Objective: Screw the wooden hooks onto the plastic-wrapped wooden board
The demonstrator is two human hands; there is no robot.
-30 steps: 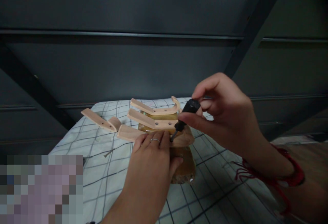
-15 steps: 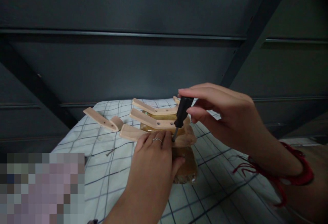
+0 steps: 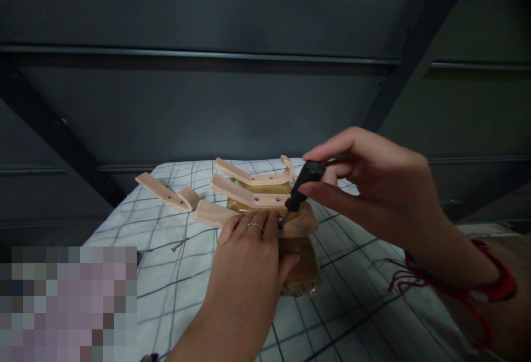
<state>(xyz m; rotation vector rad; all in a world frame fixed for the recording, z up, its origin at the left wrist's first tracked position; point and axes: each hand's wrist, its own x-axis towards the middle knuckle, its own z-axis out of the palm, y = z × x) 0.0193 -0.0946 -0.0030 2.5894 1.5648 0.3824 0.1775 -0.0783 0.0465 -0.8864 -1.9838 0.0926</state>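
My right hand grips a black-handled screwdriver between thumb and fingers. The screwdriver leans to the right, its tip down at the nearest wooden hook, just beside my left fingertips. Pressed over that hook, my left hand has its fingers close together and a ring on one of them; it hides the hook's middle. Beneath lies a brown block that looks wrapped in clear plastic. Two more wooden hooks, a middle one with screws in its holes and a far one, lie across the block.
A loose wooden hook lies on the checked cloth at the left. Small screws rest near it. Dark panels stand behind the table. A blurred-out patch covers the lower left corner.
My right hand has shifted slightly right, and the screwdriver's handle tilts further right while its tip stays in place. The left hand and the hooks have not moved.
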